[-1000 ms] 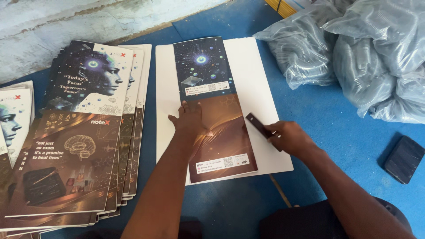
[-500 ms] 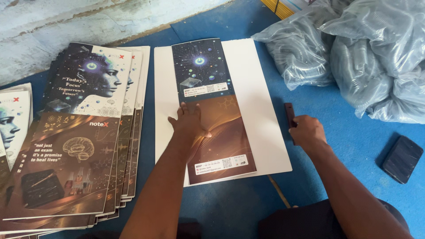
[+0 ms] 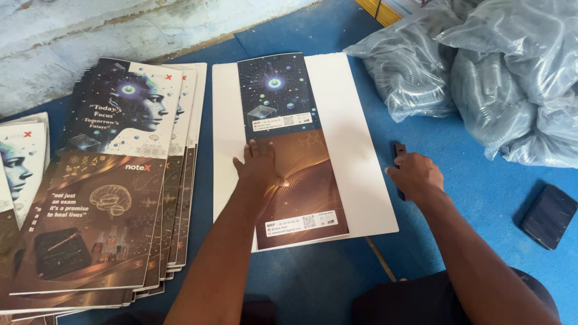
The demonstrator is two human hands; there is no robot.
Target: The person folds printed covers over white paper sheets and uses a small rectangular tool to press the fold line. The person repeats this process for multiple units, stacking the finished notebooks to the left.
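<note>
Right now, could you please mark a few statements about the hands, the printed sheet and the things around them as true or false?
1. The left hand lies flat on the printed sheet. True.
2. The printed sheet lies on a white board. True.
3. The right hand rests on the printed sheet. False: it is on the blue floor beside the board, at a small dark tool.
4. The stack of printed covers lies to the right of the board. False: it lies to the left.
5. A dark flat phone-like thing lies on the floor at the right. True.
6. The clear plastic bags sit on the board. False: they sit on the floor beyond it.
</note>
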